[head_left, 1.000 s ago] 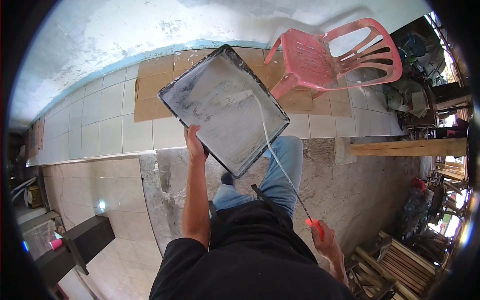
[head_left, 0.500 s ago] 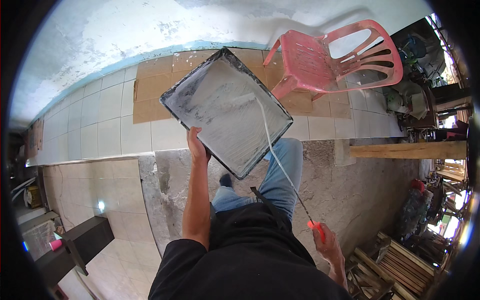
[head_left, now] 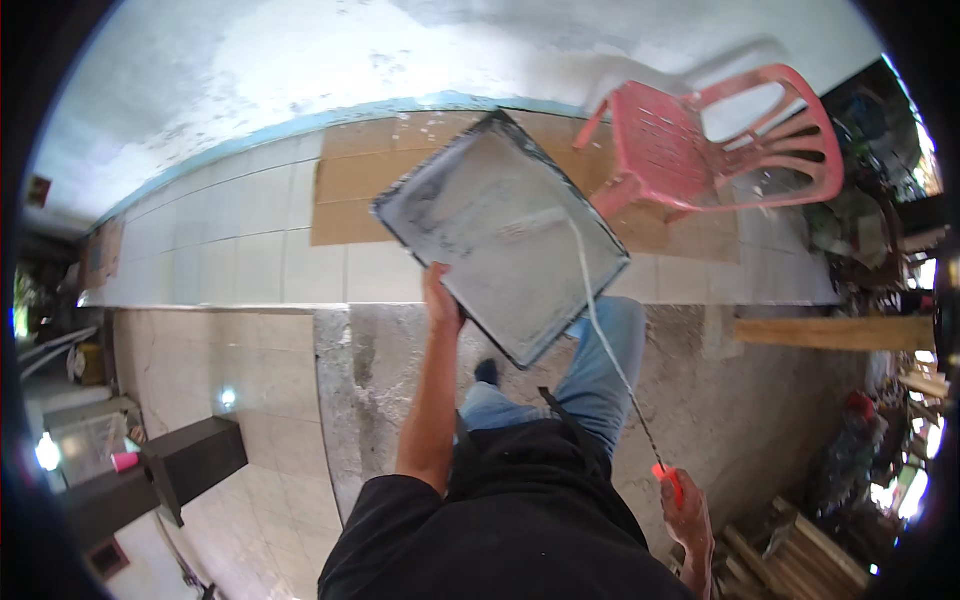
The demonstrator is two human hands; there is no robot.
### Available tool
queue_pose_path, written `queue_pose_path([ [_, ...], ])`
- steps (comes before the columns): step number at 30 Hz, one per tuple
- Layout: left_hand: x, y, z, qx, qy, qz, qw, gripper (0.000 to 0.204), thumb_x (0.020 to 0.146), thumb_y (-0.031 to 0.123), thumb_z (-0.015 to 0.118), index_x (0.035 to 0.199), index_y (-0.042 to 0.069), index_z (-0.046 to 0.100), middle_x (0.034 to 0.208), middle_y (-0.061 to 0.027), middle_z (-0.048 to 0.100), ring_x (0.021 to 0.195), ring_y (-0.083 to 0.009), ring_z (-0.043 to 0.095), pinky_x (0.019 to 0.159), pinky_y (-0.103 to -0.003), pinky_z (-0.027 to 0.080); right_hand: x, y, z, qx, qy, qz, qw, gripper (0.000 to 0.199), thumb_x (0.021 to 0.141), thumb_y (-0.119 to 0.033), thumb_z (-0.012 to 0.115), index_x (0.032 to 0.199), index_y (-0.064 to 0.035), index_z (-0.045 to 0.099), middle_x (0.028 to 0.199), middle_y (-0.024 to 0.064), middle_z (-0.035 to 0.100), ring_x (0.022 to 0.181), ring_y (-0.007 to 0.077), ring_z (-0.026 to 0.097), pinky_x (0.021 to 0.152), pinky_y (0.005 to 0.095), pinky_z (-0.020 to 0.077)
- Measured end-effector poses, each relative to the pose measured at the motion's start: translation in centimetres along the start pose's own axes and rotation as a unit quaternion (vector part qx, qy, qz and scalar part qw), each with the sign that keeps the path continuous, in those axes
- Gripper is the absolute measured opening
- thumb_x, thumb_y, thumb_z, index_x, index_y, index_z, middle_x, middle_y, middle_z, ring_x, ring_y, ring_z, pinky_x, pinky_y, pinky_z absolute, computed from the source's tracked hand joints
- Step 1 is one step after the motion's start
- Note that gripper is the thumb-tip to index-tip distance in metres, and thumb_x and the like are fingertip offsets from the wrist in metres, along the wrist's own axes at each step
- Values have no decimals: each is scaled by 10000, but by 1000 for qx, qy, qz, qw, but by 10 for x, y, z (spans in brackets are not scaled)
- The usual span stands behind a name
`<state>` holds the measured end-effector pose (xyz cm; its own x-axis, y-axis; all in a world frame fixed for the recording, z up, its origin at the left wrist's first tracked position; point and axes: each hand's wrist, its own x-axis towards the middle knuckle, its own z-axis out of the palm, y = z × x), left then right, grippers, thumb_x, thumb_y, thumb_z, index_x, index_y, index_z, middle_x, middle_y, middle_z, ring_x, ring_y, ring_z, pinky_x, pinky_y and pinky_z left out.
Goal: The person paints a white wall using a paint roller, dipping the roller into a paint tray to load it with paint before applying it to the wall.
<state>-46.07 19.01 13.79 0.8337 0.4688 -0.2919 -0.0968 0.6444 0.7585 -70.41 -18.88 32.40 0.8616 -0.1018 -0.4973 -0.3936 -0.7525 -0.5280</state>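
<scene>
Right hand [head_left: 688,515], near right, is closed around the red-orange grip of a long thin roller handle [head_left: 612,352]; the handle runs up and to the left, its far end lying inside the paint tray [head_left: 500,235]. Left hand [head_left: 440,300], arm extended forward, grips the near left edge of the tray, thumb on the rim. The tray is rectangular, metal, coated in grey-white paint, held tilted in the air above the person's blue-trousered legs [head_left: 600,390]. Under the feet: a grey stone slab [head_left: 390,400]. Beyond it, white floor tiles [head_left: 240,260] with flattened cardboard sheets [head_left: 360,190] along the base of a white wall [head_left: 330,60]. Far right, just beside the tray's far corner: a pink plastic chair [head_left: 700,140].
</scene>
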Motion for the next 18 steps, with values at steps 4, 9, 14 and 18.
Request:
queue_pose_path([
  [4,6,-5,-6,-33,24,-71,997,205,808,285,530,873,91,518,887,-69,522,896,-199,519,840,-336,417,21,-1,20,-17,12,-49,999,293,920,-280,497,1019,-9,553,781,232,606,783,443,589,627,431,459],
  [9,-3,7,-2,-81,-22,-26,996,340,754,238,519,1006,9,519,924,-121,562,872,-255,572,771,-367,484,32,15,27,2,61,-165,984,241,935,-240,463,910,-12,537,619,139,526,548,254,563,500,371,398],
  [14,-11,20,3,-45,9,-17,999,317,747,217,521,999,24,508,922,-110,536,893,-255,562,774,-373,481,37,9,27,45,3,-72,996,215,935,-222,465,894,-20,524,598,92,518,530,199,549,484,335,399],
  [18,-7,19,-1,-57,-5,0,998,302,747,214,524,986,31,514,915,-98,535,888,-247,558,789,-364,473,35,-6,21,50,-69,-92,992,481,966,-501,336,971,-52,510,765,102,544,688,207,529,643,329,418],
])
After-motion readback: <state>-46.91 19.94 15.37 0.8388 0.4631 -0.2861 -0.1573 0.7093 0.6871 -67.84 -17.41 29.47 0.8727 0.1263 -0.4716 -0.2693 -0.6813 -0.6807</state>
